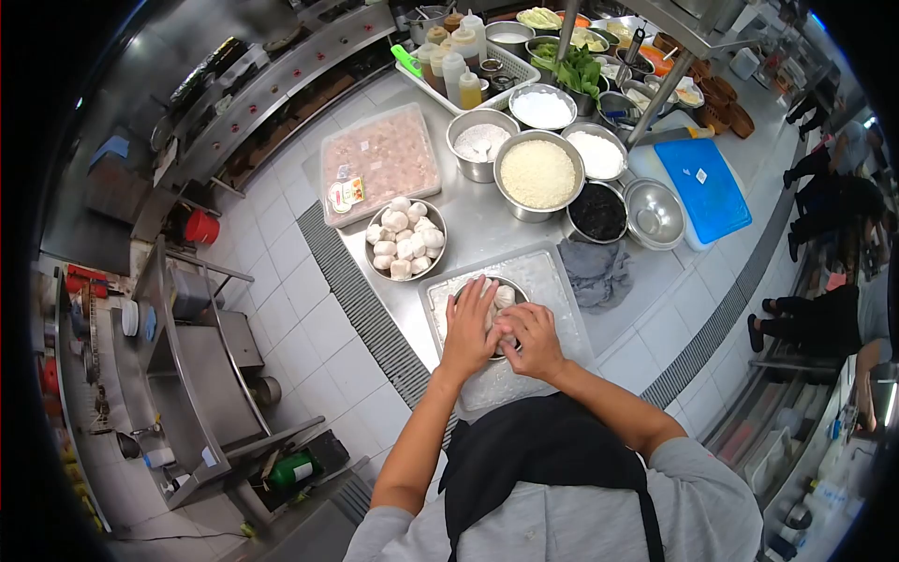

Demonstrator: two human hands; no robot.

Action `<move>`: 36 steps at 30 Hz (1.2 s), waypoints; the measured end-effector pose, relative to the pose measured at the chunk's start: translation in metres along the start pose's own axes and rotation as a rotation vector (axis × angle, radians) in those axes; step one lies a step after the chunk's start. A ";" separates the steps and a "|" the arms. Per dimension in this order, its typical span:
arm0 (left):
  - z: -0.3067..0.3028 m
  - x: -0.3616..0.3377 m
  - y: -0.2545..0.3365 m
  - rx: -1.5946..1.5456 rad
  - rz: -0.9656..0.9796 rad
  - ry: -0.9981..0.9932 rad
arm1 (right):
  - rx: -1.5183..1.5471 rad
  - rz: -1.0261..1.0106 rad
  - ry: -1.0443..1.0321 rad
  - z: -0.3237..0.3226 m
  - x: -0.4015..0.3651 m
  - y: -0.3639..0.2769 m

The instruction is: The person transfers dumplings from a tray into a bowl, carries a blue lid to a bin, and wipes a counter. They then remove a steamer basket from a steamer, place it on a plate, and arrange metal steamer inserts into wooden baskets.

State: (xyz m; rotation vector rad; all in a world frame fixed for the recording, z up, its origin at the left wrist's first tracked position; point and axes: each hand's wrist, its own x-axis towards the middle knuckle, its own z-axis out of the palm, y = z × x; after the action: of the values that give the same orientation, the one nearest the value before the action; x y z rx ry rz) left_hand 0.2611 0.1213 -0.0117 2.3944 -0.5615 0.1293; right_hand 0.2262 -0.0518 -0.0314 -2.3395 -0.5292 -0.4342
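Note:
My left hand point(471, 326) lies over a metal bowl point(514, 284), its fingers stretched out across the left side. On the other side, my right hand point(532, 345) has its fingers bent together, and its fingertips meet my left thumb. Whatever is between them is hidden. Several whitish round pieces point(505, 297) show in the bowl. It stands on a pale, wet-looking tray point(550, 272). Up and to the left, a second metal bowl point(443, 245) is heaped with white button mushrooms point(405, 239).
Behind the bowls lies a clear-lidded box of pale pink meat point(379, 159). Bowls of pale crumbs point(538, 174), white powder point(596, 154) and black shreds point(597, 211) stand further right. A grey cloth point(596, 274) lies by the tray, near a blue cutting board point(702, 187).

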 end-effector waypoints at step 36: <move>-0.021 -0.142 -0.047 -0.130 -0.682 0.380 | -0.021 0.970 0.701 -0.094 -0.091 0.129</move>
State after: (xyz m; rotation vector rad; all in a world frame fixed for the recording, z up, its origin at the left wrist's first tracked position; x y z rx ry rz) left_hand 0.1542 0.2179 -0.0569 2.2220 0.4125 0.2287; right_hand 0.1946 -0.2270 -0.0770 -1.9699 0.8987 -0.7013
